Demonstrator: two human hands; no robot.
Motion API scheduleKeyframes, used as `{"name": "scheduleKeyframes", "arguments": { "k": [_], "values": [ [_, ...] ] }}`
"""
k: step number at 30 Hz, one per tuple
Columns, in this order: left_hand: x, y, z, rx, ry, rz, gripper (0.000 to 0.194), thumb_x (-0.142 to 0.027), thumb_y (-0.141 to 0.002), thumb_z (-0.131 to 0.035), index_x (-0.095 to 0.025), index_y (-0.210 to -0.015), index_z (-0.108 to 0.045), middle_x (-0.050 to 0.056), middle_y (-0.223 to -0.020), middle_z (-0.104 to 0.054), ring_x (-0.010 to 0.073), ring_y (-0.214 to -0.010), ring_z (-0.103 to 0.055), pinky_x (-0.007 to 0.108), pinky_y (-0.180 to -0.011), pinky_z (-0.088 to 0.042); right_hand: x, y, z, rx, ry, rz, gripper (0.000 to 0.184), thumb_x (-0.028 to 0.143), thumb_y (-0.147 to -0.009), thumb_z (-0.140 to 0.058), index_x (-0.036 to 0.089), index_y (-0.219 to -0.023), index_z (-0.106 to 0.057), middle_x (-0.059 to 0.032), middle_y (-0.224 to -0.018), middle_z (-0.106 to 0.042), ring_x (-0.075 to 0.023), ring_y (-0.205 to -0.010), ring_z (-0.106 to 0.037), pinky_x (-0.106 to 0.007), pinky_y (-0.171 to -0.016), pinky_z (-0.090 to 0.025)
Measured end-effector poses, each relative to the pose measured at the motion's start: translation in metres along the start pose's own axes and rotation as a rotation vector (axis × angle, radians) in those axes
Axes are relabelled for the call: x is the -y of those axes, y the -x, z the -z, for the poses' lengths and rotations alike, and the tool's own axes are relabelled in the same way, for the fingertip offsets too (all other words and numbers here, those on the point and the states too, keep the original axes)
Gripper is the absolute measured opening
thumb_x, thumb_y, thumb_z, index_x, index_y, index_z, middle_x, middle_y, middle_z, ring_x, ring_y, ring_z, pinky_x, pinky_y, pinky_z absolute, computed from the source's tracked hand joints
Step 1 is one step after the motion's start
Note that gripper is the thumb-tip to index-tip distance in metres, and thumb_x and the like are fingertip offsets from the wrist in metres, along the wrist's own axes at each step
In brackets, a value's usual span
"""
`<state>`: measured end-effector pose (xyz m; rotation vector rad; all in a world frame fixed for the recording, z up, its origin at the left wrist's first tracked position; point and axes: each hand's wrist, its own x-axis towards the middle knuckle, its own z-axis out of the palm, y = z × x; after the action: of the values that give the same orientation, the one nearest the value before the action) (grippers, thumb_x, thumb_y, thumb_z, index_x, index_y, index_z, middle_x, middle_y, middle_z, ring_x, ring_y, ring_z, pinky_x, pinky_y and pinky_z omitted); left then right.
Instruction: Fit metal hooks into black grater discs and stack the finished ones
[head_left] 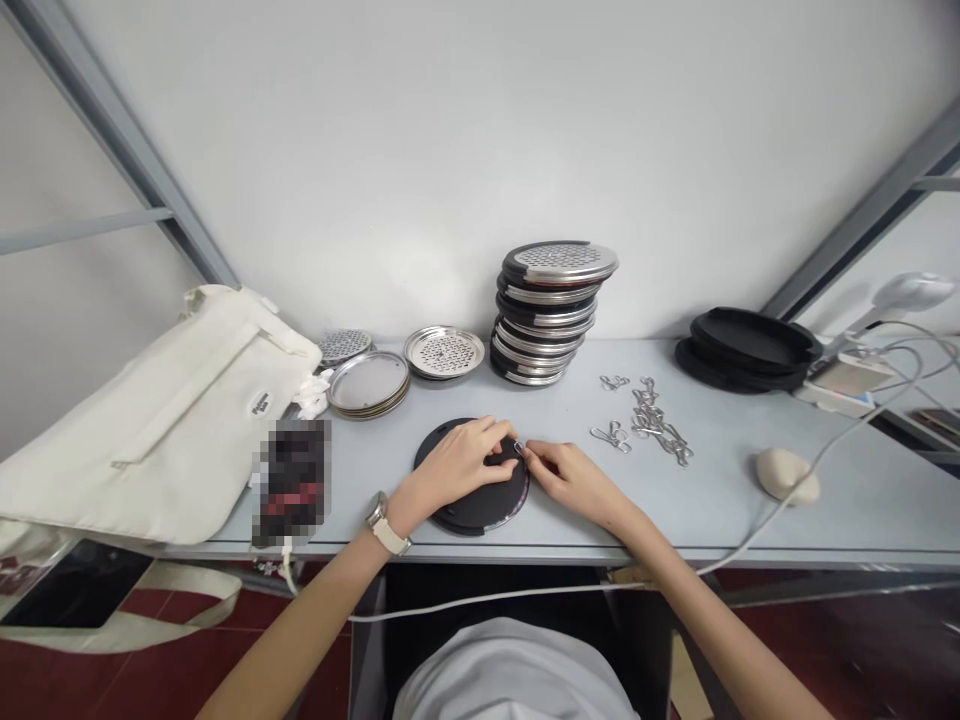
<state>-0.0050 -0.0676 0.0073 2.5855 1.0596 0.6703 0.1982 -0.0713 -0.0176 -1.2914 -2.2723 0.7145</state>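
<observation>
A round black disc lies flat near the front edge of the grey table. My left hand rests on top of it, fingers curled and pressing down; a watch is on that wrist. My right hand is at the disc's right rim, thumb and fingers pinched on a small metal clip. Both hands meet at that rim. Loose metal clips lie in a heap to the right.
A tall stack of black-and-steel perforated discs stands at the back. Steel trays and plates sit left of it. Black lids are at the back right. A cream bag is on the left, and a white cable crosses the right.
</observation>
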Motion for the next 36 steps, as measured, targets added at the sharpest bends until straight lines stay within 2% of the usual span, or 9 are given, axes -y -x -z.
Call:
{"name": "scheduleKeyframes", "arguments": {
  "k": [9,17,36],
  "values": [
    [-0.0027,0.0001,-0.0049,-0.005,-0.044,0.001,0.020,-0.025,-0.093,-0.055,-0.021,-0.112,-0.060,0.003,-0.095,-0.054,0.0196,-0.091,-0.057,0.031,-0.081,-0.047,-0.0019,0.0024,0.0000,-0.026,-0.026,0.041,0.032,0.031,-0.099,-0.035,0.019,-0.079,-0.056,-0.0010,-0.069,-0.062,-0.0148,-0.060,-0.053,-0.026,-0.060,-0.035],
    [-0.0052,0.0006,-0.0030,-0.010,-0.037,-0.022,0.020,-0.026,-0.094,-0.055,-0.020,-0.113,-0.058,0.004,-0.102,-0.053,0.0202,-0.098,-0.056,0.033,-0.086,-0.048,0.0002,0.0031,-0.0002,-0.023,-0.019,0.042,0.032,0.031,-0.099,-0.035,0.020,-0.078,-0.056,-0.0014,-0.069,-0.063,-0.0157,-0.059,-0.055,-0.026,-0.060,-0.036],
    [-0.0030,-0.0018,-0.0036,-0.006,-0.009,-0.052,0.018,-0.027,-0.098,-0.050,-0.019,-0.112,-0.059,0.005,-0.103,-0.054,0.0198,-0.098,-0.057,0.033,-0.088,-0.048,-0.0012,0.0045,-0.0012,-0.034,0.064,0.046,0.030,0.028,-0.099,-0.034,0.020,-0.079,-0.056,-0.0023,-0.070,-0.065,-0.0154,-0.058,-0.055,-0.025,-0.059,-0.035]
  ]
}}
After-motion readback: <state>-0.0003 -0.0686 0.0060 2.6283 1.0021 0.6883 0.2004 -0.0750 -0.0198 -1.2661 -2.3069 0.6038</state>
